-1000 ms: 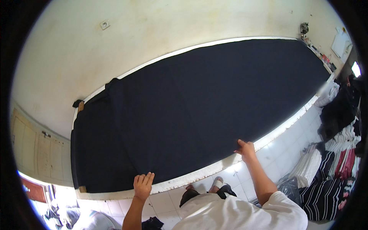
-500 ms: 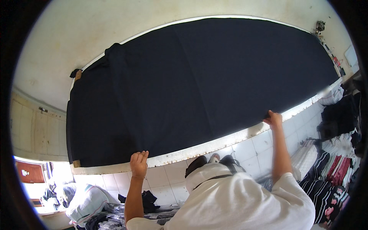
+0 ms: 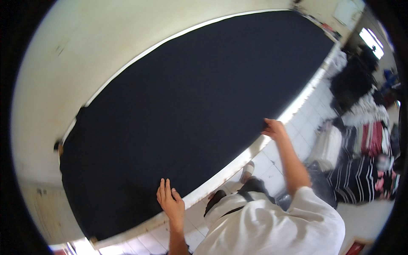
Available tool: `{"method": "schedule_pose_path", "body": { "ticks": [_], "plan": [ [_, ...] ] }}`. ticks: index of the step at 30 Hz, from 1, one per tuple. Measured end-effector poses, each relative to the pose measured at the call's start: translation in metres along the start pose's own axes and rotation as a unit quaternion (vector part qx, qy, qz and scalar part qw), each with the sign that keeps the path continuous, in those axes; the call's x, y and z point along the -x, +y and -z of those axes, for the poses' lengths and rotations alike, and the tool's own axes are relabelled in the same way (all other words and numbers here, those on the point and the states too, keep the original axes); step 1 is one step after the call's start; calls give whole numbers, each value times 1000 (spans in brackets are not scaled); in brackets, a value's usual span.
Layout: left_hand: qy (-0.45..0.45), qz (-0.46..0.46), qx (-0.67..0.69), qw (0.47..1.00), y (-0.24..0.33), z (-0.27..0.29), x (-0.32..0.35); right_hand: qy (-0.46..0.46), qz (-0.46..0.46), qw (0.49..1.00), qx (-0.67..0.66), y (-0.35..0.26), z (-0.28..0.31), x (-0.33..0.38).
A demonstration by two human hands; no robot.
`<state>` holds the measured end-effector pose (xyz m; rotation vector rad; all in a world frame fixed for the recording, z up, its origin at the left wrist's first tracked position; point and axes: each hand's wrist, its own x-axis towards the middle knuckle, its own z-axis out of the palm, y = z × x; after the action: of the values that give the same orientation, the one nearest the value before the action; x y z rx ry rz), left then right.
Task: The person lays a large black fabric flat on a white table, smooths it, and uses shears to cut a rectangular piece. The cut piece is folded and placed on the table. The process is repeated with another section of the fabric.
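Observation:
A wide sheet of black cloth [image 3: 191,93] covers a long white-edged table [image 3: 238,166], and it looks mostly smooth. My left hand [image 3: 171,200] lies on the cloth by the near edge, toward the left end, with fingers stretched out and slightly apart. Farther right along the same edge, my right hand [image 3: 273,128] has its fingers closed at the cloth's border, thumb side up. How much cloth those fingers pinch is hidden.
A pale wall [image 3: 106,46] runs behind the table's far side. At the right, folded striped textiles [image 3: 352,180] and a white bundle [image 3: 326,142] lie on the tiled floor [image 3: 304,117]. Small items [image 3: 329,29] line the table's far right end.
My view has turned to the right. My left hand has gone from closed at the cloth's edge to open on top of it. The raised fold near the left end now looks flatter.

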<state>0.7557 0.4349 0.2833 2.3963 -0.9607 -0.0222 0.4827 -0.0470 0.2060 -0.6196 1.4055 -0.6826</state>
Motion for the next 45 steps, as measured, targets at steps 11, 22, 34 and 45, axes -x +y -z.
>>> {"method": "schedule_pose_path", "body": {
  "ticks": [11,22,34,45],
  "plan": [
    [-37,10,-253,967,190,-213,-68,-53,116,986,-105,-183,137,-168],
    [188,-130,-226,947,261,-216,-93,-39,117,983,-136,-362,255,-339],
    [-70,-173,-134,973,669,-524,-351,18,128,991,-37,-525,392,-519],
    [-259,-473,-61,840,946,-682,-328,115,135,984,33,-672,500,-689]
  ]
}}
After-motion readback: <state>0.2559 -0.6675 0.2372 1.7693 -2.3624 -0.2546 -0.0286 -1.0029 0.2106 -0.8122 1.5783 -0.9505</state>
